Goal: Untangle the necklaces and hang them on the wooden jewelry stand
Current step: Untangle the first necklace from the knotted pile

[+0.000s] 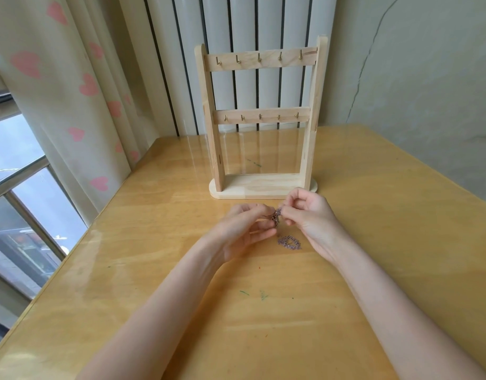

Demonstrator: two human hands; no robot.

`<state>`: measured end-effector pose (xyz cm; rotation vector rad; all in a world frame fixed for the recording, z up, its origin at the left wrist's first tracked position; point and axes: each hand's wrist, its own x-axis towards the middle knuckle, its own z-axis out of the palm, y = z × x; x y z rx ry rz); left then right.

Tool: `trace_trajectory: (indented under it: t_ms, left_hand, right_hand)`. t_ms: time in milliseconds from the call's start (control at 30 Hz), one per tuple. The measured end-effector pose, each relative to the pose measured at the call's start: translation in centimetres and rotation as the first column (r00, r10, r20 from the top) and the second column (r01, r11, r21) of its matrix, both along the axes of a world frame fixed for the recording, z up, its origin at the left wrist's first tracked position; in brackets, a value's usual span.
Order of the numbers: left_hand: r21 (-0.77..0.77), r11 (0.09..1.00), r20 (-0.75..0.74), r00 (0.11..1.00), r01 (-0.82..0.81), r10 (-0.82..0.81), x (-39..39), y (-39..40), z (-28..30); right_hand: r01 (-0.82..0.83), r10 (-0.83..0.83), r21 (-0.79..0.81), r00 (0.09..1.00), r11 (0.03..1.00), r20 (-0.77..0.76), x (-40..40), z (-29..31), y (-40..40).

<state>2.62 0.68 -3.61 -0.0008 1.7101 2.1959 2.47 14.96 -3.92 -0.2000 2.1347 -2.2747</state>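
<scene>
- Across most of my view spreads a glossy wooden table (263,311), pushed against a curtained window and a ribbed wall, giving a flat place to work the chains.
- Toward the table's far edge stands the wooden jewelry stand (259,119), upright, its two rails of small hooks all bare; I judge nothing is hung yet.
- Both forearms reach forward from the bottom, meeting just before the stand's base.
- My left hand (243,231) turns palm inward, fingertips pinching one side of the tangled necklaces (276,217).
- My right hand (309,215) curls opposite, thumb and forefinger pinching the other side, likely to tease strands apart.
- Beneath them, a loose clump of chain (289,242) rests on the table; whether it joins the held knot, I cannot tell.
</scene>
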Motion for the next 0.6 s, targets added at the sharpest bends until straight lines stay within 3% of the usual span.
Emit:
trace_trajectory:
  t_ms: [167, 267, 367, 467, 600]
  left_hand:
    - [0.048, 0.991, -0.023, 0.992, -0.121, 0.122, -0.36, -0.55, -0.1]
    - [-0.204, 0.958, -0.258, 0.955, -0.2, 0.144, -0.36, -0.64, -0.14]
    - [-0.384, 0.87, -0.555, 0.831, -0.308, 0.049, -0.39, -0.44, 0.2]
    - [-0.494, 0.822, -0.632, 0.766, -0.284, -0.115, -0.03, 0.03, 0.32]
    - [-0.583, 0.698, -0.702, 0.69, -0.416, -0.175, 0.07, 0.09, -0.04]
  right_hand:
    - [-0.031, 0.032, -0.02, 0.999, 0.999, 0.01, -0.06, 0.03, 0.15]
    - [0.004, 0.001, -0.09, 0.998, 0.996, 0.056, -0.32, -0.13, 0.5]
    - [0.027, -0.025, -0.035, 0.998, 0.999, 0.057, -0.43, -0.25, 0.67]
    - [0.023, -0.023, -0.003, 0.998, 1.0, 0.065, -0.49, -0.34, 0.76]
    - [0.013, -0.012, -0.009, 0.998, 1.0, 0.062, -0.46, -0.49, 0.65]
